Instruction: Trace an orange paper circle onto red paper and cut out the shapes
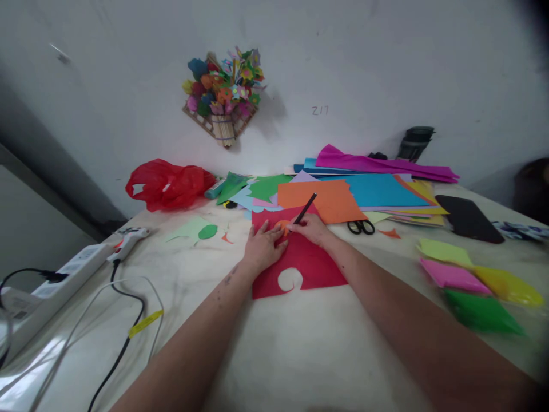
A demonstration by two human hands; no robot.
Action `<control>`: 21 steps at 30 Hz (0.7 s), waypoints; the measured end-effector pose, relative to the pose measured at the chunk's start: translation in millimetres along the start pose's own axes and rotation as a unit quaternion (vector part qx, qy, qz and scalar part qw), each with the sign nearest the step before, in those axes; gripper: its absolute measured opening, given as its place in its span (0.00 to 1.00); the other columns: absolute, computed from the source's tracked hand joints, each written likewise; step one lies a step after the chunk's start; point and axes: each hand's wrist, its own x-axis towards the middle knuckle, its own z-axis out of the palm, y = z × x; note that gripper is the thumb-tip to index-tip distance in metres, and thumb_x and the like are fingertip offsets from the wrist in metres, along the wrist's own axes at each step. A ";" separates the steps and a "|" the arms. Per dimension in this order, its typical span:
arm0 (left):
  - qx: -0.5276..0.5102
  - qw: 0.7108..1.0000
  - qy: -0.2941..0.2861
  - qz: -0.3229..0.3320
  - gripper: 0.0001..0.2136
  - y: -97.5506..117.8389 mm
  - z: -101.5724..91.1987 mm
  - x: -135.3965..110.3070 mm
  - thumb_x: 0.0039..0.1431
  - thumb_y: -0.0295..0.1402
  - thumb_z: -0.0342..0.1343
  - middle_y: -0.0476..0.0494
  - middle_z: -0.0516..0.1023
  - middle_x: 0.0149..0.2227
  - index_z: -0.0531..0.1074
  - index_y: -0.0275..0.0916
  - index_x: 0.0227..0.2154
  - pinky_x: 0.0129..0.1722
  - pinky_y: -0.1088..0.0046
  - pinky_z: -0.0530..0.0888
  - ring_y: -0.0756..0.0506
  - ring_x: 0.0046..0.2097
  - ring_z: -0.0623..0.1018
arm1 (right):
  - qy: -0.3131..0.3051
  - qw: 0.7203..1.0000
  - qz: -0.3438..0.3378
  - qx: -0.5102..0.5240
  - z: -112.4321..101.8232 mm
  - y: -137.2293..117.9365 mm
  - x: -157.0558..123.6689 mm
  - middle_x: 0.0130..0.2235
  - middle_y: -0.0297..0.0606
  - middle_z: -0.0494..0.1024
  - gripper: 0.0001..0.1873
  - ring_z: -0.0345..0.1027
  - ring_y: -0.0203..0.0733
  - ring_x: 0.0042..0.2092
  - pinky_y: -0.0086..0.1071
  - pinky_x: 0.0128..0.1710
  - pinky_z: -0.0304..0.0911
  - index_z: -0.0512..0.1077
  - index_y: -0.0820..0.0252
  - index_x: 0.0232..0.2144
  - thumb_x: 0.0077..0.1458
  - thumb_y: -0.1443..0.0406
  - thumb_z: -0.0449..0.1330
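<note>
A red craft sheet [315,263] lies flat on the table, with a round hole cut near its lower edge. On its upper part rests a small orange cutout [282,227], partly covered by fingers. My left hand [265,247] is spread flat over the red sheet, its fingertips pressing on the orange piece. Between the fingers of my right hand [311,229] is a dark pencil [305,208], tilted up to the right, its lower end at the edge of the orange piece. The pencil's tip is hidden by the fingers.
Black-handled scissors [361,227] lie right of the red sheet, below an orange sheet [321,197]. A green cutout [207,232] is at the left. Bagged coloured material [482,312] lies right, a power strip [72,274] and cables left. A red plastic bag [169,184] stands behind.
</note>
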 end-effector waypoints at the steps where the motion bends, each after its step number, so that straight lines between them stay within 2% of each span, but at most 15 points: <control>1: 0.001 1.000 0.001 -0.001 0.21 0.0 -0.1 0.0 0.57 0.45 0.40 0.54 0.62 0.55 0.62 0.47 0.51 0.56 0.54 0.47 0.41 0.59 0.53 | 0.000 1.000 0.001 0.004 0.0 0.3 0.0 0.29 0.37 0.76 0.11 0.70 0.41 0.34 0.33 0.36 0.63 0.74 0.60 0.23 0.42 0.58 0.60; 12: -0.002 1.000 0.000 -0.002 0.21 0.0 0.6 -0.4 0.57 0.45 0.40 0.54 0.61 0.55 0.61 0.47 0.52 0.56 0.55 0.48 0.41 0.59 0.53 | -0.004 1.000 0.018 0.021 -3.4 -3.4 -1.9 0.27 0.37 0.77 0.10 0.70 0.40 0.33 0.31 0.34 0.63 0.73 0.61 0.22 0.44 0.60 0.59; 21: -0.005 1.000 -0.002 -0.001 0.21 0.6 -0.2 -1.0 0.57 0.45 0.40 0.54 0.61 0.56 0.62 0.47 0.51 0.56 0.55 0.47 0.41 0.60 0.52 | 0.043 0.996 0.049 0.054 -2.8 -3.2 -1.8 0.26 0.38 0.76 0.09 0.69 0.39 0.31 0.31 0.32 0.63 0.73 0.63 0.22 0.42 0.61 0.59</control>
